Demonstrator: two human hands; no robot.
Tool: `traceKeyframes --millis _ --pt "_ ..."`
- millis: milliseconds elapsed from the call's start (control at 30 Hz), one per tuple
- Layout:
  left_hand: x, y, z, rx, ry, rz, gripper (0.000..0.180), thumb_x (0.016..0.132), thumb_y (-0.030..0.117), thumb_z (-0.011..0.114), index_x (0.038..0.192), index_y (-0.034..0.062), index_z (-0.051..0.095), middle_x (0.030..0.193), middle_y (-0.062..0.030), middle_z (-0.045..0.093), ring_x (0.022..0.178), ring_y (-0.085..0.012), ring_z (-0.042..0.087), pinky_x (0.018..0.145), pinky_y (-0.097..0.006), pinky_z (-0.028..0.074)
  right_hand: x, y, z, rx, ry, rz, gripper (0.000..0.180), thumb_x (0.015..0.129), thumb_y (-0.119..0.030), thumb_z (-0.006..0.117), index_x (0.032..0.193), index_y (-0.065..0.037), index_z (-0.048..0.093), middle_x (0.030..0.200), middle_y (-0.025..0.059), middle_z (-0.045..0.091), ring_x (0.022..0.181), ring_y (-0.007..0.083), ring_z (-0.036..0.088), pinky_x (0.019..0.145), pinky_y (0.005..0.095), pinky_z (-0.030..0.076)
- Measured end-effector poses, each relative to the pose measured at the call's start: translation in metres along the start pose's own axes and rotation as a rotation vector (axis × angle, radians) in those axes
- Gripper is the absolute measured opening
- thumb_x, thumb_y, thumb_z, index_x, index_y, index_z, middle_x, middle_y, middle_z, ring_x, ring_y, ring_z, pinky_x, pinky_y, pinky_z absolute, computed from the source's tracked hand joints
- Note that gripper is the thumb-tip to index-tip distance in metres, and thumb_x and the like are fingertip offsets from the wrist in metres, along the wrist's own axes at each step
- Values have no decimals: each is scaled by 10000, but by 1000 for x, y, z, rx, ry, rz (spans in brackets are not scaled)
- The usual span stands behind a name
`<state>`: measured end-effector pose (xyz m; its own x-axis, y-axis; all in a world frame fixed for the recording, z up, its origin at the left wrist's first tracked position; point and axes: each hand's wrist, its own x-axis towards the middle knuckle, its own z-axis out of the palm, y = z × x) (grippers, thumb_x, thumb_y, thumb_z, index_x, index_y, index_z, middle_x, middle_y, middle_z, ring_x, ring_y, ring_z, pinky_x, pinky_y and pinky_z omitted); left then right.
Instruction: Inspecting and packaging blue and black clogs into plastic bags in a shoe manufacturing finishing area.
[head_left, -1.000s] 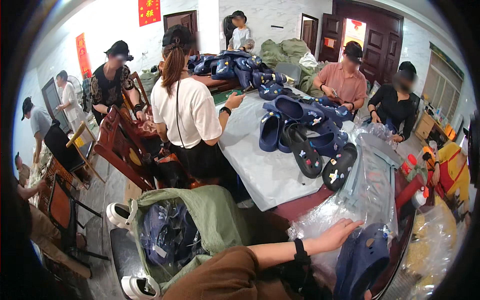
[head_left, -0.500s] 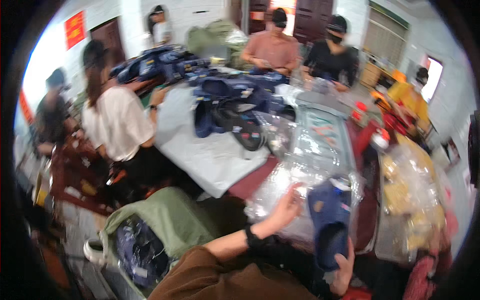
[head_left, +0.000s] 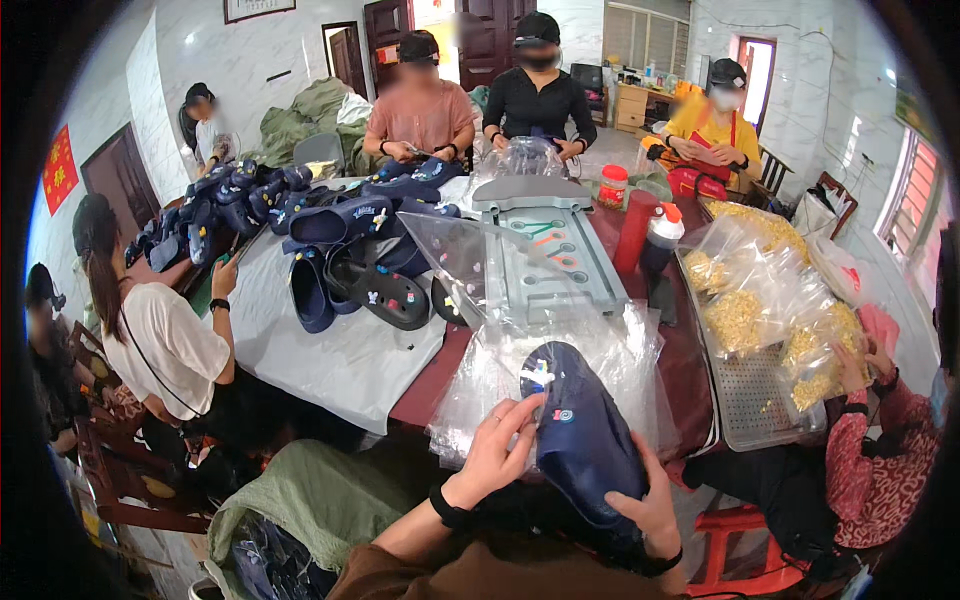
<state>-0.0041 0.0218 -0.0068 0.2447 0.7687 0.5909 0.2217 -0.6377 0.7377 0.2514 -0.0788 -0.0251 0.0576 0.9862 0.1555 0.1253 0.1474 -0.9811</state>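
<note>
A navy clog [head_left: 590, 440] with small white and red decorations hangs tilted in front of me, above the stacked clear plastic bags [head_left: 490, 390]. My right hand [head_left: 650, 500] is closed around its lower right side, thumb on the surface. My left hand [head_left: 498, 450] has its fingers bent against the clog's left edge, fingertips at the decorations. Beyond the bags lies a grey plastic board [head_left: 550, 255] with coloured marks. Left of it, a black clog [head_left: 385, 298] with charms sits beside more navy clogs [head_left: 312, 290].
Trays at right hold bags of yellow pieces [head_left: 735, 320], which a person in a patterned red sleeve [head_left: 850, 480] handles. A dark bottle [head_left: 660, 240] and red-lidded jar [head_left: 612, 185] stand nearby. A green sack [head_left: 310, 490] is at lower left, a red stool [head_left: 740, 550] at lower right.
The clog has been turned, so its foot opening no longer faces me. My left hand has come from the bags onto the clog. The whole view has shifted.
</note>
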Motion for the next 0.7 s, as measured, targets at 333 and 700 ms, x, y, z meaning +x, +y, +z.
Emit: traceKeyframes --millis 333,700 --pt "-18 -33 -4 -582 80 -271 181 944 78 534 1004 36 700 1142 -123 616 1103 -224 539 908 -351 457 -6 -15 1 784 -2 256 903 759 -168 752 1522 77 337 1445 201 521 1304 271 550 1106 350 422" --pt "-1 -57 10 -866 -152 -913 648 1077 542 380 1576 138 285 1534 -59 423 1335 -224 463 1075 -426 426 0 -16 12 643 -98 183 998 783 -254 808 1554 60 258 1438 219 498 1297 273 533 1106 361 401"
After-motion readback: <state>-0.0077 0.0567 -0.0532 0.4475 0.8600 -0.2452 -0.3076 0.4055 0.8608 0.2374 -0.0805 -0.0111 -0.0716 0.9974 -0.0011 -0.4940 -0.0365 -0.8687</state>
